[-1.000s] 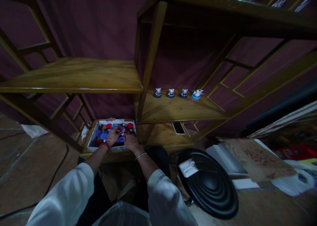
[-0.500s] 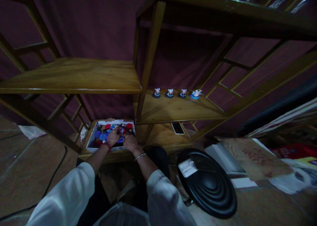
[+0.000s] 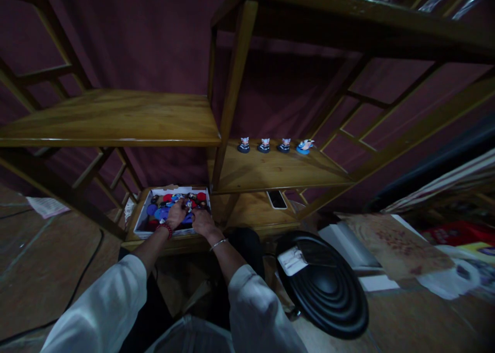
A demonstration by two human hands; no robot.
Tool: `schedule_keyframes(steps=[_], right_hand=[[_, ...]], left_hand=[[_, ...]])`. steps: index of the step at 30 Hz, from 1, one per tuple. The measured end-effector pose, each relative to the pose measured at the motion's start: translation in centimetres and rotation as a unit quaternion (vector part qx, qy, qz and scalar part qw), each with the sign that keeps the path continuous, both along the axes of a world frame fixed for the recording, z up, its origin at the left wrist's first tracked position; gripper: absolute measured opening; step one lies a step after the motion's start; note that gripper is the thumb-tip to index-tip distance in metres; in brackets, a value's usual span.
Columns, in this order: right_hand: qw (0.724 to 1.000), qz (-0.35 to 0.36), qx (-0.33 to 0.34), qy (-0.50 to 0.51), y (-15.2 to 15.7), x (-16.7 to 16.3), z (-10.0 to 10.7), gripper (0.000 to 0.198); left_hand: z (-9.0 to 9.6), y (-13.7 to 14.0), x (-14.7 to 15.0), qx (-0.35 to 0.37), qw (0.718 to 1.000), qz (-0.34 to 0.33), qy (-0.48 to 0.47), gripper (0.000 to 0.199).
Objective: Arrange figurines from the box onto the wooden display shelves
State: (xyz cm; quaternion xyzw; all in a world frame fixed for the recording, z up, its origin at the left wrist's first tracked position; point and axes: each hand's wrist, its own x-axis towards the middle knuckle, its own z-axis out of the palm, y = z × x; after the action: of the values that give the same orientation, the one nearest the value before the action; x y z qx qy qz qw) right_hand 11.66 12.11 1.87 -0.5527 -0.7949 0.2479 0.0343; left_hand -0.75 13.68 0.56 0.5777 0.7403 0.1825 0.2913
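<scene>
Over an open white cardboard box (image 3: 141,226) on the low shelf, my two hands work close together. My left hand (image 3: 177,215), a red bead bracelet at its wrist, has its fingers closed on a small figurine (image 3: 189,204) with a pale head. From the other side my right hand (image 3: 203,222), wearing a silver bangle, pinches the figurine's lower part, which the fingers mostly hide. Several red, blue and purple round-based figurines (image 3: 152,209) lie jumbled in the box under and around the hands.
Three dark-based figurines (image 3: 264,146) and a blue-based one (image 3: 304,147) stand in a row on the right shelf (image 3: 286,172). Below lies a phone (image 3: 277,199). A wooden upright (image 3: 235,80) divides the shelves. Right of my legs is a black ridged round object (image 3: 325,286).
The figurine between my fingers has turned slightly, its pale head showing more clearly. Both hands stay almost in place, and the view has shifted a little.
</scene>
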Motion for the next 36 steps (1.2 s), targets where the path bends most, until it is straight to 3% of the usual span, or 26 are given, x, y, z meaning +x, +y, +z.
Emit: schedule_keyframes(steps=[14, 29, 36], right_hand=[[1.000, -0.020, -0.001, 0.015, -0.2, 0.0, 0.4, 0.033], [0.997, -0.069, 0.002, 0.040, 0.4, -0.2, -0.8, 0.031], [0.997, -0.053, 0.002, 0.056, 0.6, -0.3, -0.9, 0.034]], left_hand=[[-1.0, 0.3, -0.6, 0.035, 0.998, 0.013, -0.050, 0.030], [0.5, -0.8, -0.5, 0.053, 0.993, 0.000, -0.108, 0.044], [1.0, -1.6, -1.0, 0.062, 0.992, 0.013, -0.112, 0.045]])
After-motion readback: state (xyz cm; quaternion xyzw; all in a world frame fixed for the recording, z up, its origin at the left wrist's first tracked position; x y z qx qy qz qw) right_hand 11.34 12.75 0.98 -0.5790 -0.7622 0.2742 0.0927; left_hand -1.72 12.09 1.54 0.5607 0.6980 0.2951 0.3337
